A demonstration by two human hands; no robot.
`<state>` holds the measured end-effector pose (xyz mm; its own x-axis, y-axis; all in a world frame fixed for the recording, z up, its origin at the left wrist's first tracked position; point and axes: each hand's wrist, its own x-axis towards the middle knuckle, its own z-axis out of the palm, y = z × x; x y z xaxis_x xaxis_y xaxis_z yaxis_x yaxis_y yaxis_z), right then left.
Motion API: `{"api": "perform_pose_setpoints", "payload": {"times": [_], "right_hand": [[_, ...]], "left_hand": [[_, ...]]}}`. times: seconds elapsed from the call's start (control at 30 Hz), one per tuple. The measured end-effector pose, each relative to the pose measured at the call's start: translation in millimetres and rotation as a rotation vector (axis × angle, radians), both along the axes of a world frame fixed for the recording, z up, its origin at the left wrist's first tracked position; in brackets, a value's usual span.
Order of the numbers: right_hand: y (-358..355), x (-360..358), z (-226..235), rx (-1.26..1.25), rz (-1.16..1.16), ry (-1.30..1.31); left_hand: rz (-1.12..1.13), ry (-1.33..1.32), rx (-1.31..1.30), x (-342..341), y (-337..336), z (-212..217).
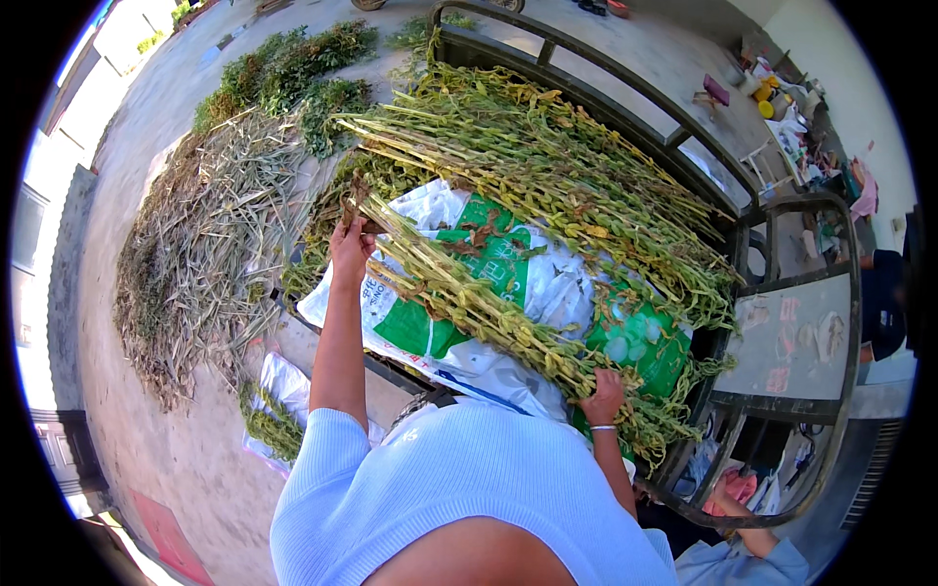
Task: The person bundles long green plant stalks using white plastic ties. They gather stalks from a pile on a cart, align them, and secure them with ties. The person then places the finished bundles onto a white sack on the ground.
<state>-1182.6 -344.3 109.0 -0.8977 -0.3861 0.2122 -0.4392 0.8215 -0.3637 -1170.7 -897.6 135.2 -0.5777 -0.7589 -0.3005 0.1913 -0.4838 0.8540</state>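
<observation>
Seen from the head camera, a bundle of green stalks [469, 303] is held at both ends over a white-and-green sack [547, 283] on a metal-railed cart [684, 146]; its root end is gripped by the left hand [350, 246], its pod end by the right hand [603, 398]; more stalks [547, 166] are heaped just behind; dry straw [195, 244] lies spread on the ground to the left.

A metal-framed cart [625, 93] carries a white-green sack [547, 283] under leafy stalks [547, 166].
</observation>
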Motion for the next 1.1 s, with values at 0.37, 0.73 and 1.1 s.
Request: {"api": "perform_pose_setpoints", "payload": {"times": [0.37, 0.73, 1.1], "right_hand": [[3.0, 3.9, -4.9, 0.049, 0.035, 0.037], [-2.3, -4.0, 8.1, 0.094, 0.069, 0.017], [-1.1, 8.9, 8.7, 0.113, 0.008, -0.078]], "left_hand": [[0.475, 0.306, -0.048, 62.3, -168.3, 19.0], [0.253, -0.805, -1.217, 17.0, -81.9, 80.8], [-0.269, -0.438, -0.698, 55.0, 154.5, -51.0]]}}
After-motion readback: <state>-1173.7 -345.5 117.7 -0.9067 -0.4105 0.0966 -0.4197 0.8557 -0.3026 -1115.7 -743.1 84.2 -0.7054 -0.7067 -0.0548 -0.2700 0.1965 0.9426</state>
